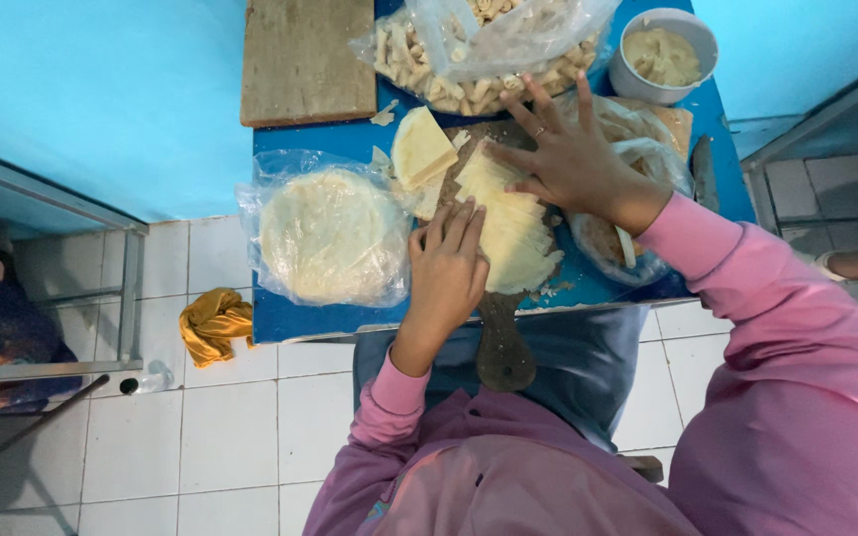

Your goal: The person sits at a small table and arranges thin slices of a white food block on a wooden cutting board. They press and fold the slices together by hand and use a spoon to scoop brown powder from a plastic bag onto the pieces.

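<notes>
The blue tabletop point(310, 318) is crowded, and the work sits in its middle: a dark paddle-shaped board point(503, 347) with its handle pointing to six o'clock, carrying a fanned row of pale dough strips point(513, 233). I'd judge the cutting well along — most of that sheet already lies in strips — though a folded wedge point(421, 149) at eleven o'clock from the strips looks uncut, and a whole stack of wrappers point(328, 236) waits at nine o'clock.

Both hands are on the strips. The left hand point(449, 268) lies flat and open at the strips' near edge, fingers together, gripping nothing. The right hand point(568, 159) is spread wide at their far end, at one o'clock, fingertips pressing down; it holds nothing either.

Containers, biggest first:
- At twelve o'clock, a clear bag point(479, 50) lies open, holding a heap of small rolled pieces — finished ones, by the look of them.
- At nine o'clock, the wrappers lie inside a clear plastic bag of their own.
- At three o'clock, under the right wrist, another plastic bag point(647, 159); what it holds I cannot tell.
- At one o'clock, a white bowl point(692, 35) holds a pale yellowish filling, fairly full.

A bare wooden board point(305, 60) lies at eleven o'clock, and a yellow cloth point(213, 323) is on the tiled floor.
</notes>
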Demonstrator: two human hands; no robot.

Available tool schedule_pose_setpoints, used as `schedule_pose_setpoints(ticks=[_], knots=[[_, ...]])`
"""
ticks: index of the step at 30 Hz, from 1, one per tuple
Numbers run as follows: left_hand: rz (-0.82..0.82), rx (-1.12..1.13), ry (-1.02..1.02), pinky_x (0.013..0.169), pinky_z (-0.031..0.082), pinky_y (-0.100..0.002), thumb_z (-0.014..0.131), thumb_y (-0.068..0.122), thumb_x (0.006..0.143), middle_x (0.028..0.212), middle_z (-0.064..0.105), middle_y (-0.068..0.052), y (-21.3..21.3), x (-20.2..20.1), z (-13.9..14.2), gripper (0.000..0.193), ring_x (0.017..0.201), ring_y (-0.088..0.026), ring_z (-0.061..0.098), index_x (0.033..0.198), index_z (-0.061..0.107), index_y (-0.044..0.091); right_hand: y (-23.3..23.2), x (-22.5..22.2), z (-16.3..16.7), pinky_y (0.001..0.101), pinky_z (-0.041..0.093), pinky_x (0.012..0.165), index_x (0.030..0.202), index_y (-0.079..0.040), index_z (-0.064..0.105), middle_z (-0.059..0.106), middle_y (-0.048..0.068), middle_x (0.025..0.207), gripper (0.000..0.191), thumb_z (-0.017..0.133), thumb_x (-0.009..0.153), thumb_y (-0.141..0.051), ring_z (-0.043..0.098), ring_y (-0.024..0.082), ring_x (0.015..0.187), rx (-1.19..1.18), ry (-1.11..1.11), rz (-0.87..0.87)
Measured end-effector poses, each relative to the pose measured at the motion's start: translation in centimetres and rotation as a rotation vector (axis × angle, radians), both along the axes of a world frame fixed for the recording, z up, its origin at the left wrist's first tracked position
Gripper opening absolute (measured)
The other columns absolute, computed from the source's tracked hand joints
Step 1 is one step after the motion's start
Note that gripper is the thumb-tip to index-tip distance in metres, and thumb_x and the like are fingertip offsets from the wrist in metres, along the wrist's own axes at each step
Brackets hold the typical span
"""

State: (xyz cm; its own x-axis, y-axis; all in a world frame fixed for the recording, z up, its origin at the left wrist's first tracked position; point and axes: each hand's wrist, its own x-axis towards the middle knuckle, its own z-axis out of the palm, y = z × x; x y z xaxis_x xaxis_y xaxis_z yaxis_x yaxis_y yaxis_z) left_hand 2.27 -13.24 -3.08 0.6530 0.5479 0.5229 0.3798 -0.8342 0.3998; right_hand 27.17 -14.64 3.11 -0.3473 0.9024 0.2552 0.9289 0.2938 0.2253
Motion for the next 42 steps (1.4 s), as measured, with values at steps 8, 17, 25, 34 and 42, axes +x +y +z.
schedule_pose_setpoints(ticks=[8,17,25,34,42], knots=[[-0.007,0.011,0.008,0.108,0.035,-0.051,0.058,0.015,0.089,0.150,0.054,-0.016,0.0,-0.1,0.0,0.054,0.140,-0.036,0.047,0.141,0.058,-0.001,-0.2,-0.4,0.8,0.0756,0.009,0.120,0.148,-0.022,0.066,0.025,0.014,0.179,0.066,0.061,0.096,-0.063,0.012,0.034,0.166,0.089,-0.193,-0.093],[-0.019,-0.003,0.027,0.108,0.034,-0.052,0.059,0.017,0.087,0.151,0.053,-0.016,0.0,-0.1,0.0,0.057,0.140,-0.035,0.046,0.142,0.056,-0.001,-0.3,-0.4,0.0,0.0807,0.013,0.114,0.149,-0.020,0.062,0.025,0.015,0.176,0.061,0.064,0.100,-0.056,0.012,0.039,0.163,0.048,0.051,-0.022],[-0.015,-0.004,0.027,0.109,0.034,-0.051,0.059,0.016,0.088,0.151,0.053,-0.016,-0.1,-0.2,0.1,0.057,0.141,-0.035,0.045,0.143,0.056,0.000,-0.1,0.2,0.4,0.0782,0.014,0.119,0.140,-0.019,0.067,0.031,0.015,0.176,0.053,0.065,0.101,-0.055,0.014,0.037,0.165,0.050,-0.005,-0.051],[-0.018,-0.007,0.033,0.109,0.034,-0.052,0.059,0.016,0.088,0.152,0.052,-0.016,-0.1,-0.2,0.0,0.058,0.141,-0.035,0.045,0.144,0.055,0.000,-0.3,0.3,-0.3,0.0784,0.013,0.117,0.134,-0.021,0.071,0.041,0.011,0.169,0.043,0.066,0.102,-0.050,0.019,0.034,0.164,0.068,0.013,-0.014],[-0.002,-0.005,0.037,0.108,0.034,-0.052,0.059,0.017,0.087,0.151,0.052,-0.014,-0.2,-0.1,0.1,0.058,0.140,-0.035,0.045,0.143,0.055,0.001,-2.1,-0.3,-0.1,0.0805,0.010,0.115,0.128,-0.021,0.074,0.043,0.005,0.165,0.041,0.064,0.099,-0.047,0.020,0.032,0.161,-0.020,0.160,0.075]])
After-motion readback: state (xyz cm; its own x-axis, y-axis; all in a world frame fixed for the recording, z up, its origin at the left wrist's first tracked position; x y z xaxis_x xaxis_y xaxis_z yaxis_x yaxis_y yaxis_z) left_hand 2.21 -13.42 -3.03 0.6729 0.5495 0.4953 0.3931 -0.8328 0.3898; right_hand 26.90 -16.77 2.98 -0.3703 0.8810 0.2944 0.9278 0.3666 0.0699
